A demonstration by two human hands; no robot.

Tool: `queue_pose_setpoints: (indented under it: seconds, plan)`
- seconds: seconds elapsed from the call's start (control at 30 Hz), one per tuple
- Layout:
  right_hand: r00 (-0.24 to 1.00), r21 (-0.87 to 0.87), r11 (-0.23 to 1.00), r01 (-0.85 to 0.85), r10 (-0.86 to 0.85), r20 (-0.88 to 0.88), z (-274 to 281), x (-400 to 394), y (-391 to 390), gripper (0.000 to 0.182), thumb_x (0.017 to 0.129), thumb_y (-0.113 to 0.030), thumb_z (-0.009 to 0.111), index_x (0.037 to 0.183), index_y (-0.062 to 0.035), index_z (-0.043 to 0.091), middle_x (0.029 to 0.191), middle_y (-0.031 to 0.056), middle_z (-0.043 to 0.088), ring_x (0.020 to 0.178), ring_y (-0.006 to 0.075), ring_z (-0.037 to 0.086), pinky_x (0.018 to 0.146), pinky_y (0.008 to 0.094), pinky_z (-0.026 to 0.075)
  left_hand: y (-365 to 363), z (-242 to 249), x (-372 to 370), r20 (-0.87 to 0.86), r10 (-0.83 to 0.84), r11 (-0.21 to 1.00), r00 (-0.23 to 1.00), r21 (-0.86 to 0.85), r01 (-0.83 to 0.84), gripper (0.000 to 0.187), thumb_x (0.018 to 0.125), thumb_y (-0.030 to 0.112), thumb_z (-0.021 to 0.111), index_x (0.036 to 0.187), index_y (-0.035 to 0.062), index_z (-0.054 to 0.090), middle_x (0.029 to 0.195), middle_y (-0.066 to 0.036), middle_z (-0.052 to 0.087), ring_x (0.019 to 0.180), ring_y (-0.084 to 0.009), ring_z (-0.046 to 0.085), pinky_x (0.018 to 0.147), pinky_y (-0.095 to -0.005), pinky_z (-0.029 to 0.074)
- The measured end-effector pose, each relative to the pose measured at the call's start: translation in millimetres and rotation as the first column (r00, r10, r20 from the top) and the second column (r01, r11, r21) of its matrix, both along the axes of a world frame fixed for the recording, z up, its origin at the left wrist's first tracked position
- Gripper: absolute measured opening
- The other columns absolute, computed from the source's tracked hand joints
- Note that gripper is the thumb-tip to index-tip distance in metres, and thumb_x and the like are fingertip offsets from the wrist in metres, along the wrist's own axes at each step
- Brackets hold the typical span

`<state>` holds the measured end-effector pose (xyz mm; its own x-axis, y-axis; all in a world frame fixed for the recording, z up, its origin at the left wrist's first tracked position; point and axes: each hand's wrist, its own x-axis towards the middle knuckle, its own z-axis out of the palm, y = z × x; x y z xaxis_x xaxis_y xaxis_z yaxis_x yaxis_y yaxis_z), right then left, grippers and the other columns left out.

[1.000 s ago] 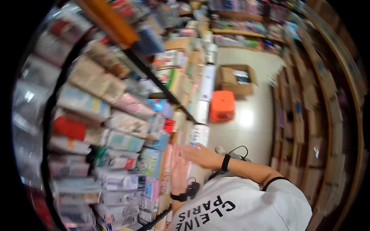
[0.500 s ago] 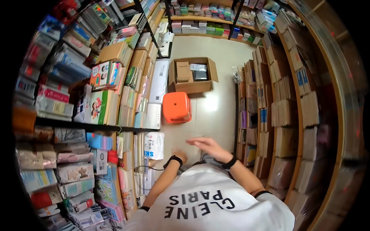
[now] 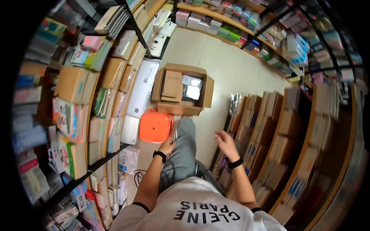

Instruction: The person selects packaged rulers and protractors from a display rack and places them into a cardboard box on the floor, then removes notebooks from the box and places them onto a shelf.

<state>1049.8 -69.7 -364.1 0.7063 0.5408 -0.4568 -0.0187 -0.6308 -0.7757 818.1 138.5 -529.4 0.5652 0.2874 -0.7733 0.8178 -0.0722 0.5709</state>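
Close by the near right corner of an orange plastic stool (image 3: 156, 126) is my left hand (image 3: 167, 147), alongside my grey trouser leg. Its fingers point down and are mostly hidden. To the right of that leg hangs my right hand (image 3: 227, 145), in the air over the floor, fingers loosely bent and apart with nothing in them. Just beyond the stool stands an open cardboard box (image 3: 179, 109). Inside it lie a brown cardboard packet (image 3: 172, 85) and a dark item in shiny clear wrapping (image 3: 192, 90).
Shelves packed with books and stationery (image 3: 75, 86) line the left side. Low shelves of brown packets (image 3: 283, 134) run along the right. White flat boxes (image 3: 142, 90) lie beside the left shelf. A black cable (image 3: 139, 177) is on the floor near my left arm.
My view has turned and moved forward, and the stool and box are nearer. A trouser leg now shows beside the stool. My left hand has come up to the stool; my hands are further apart.
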Motion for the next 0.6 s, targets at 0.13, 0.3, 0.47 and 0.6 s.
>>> queue_pose_setpoints:
  seconds: [0.13, 0.3, 0.47, 0.6]
  plan:
    - [0.986, -0.334, 0.931, -0.147, 0.165, 0.024, -94.2, 102.1, 89.4, 0.051, 0.080, -0.034, 0.062, 0.114, 0.0016, 0.055, 0.103, 0.0288, 0.060, 0.100, 0.0419, 0.057, 0.086, 0.0431, 0.046, 68.3, -35.6, 148.0, -0.017, 0.086, 0.951, 0.996, -0.296, -0.088, 0.043, 0.091, 0.027, 0.049, 0.123, -0.0024, 0.049, 0.117, -0.019, 0.057, 0.110, -0.0277, 0.053, 0.094, -0.0331, 0.039]
    - [0.923, -0.456, 0.803, -0.385, 0.346, -0.170, -269.1, 233.1, 182.7, 0.072, 0.075, -0.040, 0.067, 0.123, 0.0099, 0.045, 0.112, 0.0321, 0.055, 0.107, 0.0424, 0.054, 0.092, 0.0415, 0.044, 87.4, -214.8, 241.4, -0.150, 0.299, 0.858, 0.942, -0.389, -0.334, 0.041, 0.091, 0.031, 0.049, 0.112, -0.0033, 0.056, 0.104, -0.017, 0.063, 0.101, -0.0267, 0.057, 0.090, -0.0335, 0.042]
    - [0.839, -0.475, 0.709, -0.522, 0.526, -0.138, -445.8, 294.0, 246.9, 0.064, 0.070, -0.026, 0.067, 0.117, 0.0096, 0.043, 0.117, 0.0323, 0.050, 0.110, 0.0454, 0.050, 0.092, 0.0438, 0.045, 75.4, -297.5, 307.0, -0.064, 0.237, 0.969, 0.970, -0.060, -0.240, 0.042, 0.087, 0.031, 0.050, 0.111, -0.0026, 0.057, 0.110, -0.027, 0.058, 0.107, -0.0392, 0.054, 0.089, -0.0410, 0.043]
    - [0.727, -0.541, 0.590, -0.599, 0.684, -0.060, -533.7, 273.5, 277.7, 0.081, 0.071, -0.023, 0.070, 0.133, 0.0066, 0.027, 0.136, 0.0308, 0.031, 0.123, 0.0449, 0.038, 0.098, 0.0474, 0.040, 57.3, -309.0, 323.2, -0.192, 0.252, 0.958, 0.949, -0.086, -0.272, 0.037, 0.087, 0.028, 0.054, 0.109, -0.0019, 0.058, 0.104, -0.020, 0.064, 0.100, -0.0290, 0.060, 0.084, -0.0337, 0.046]
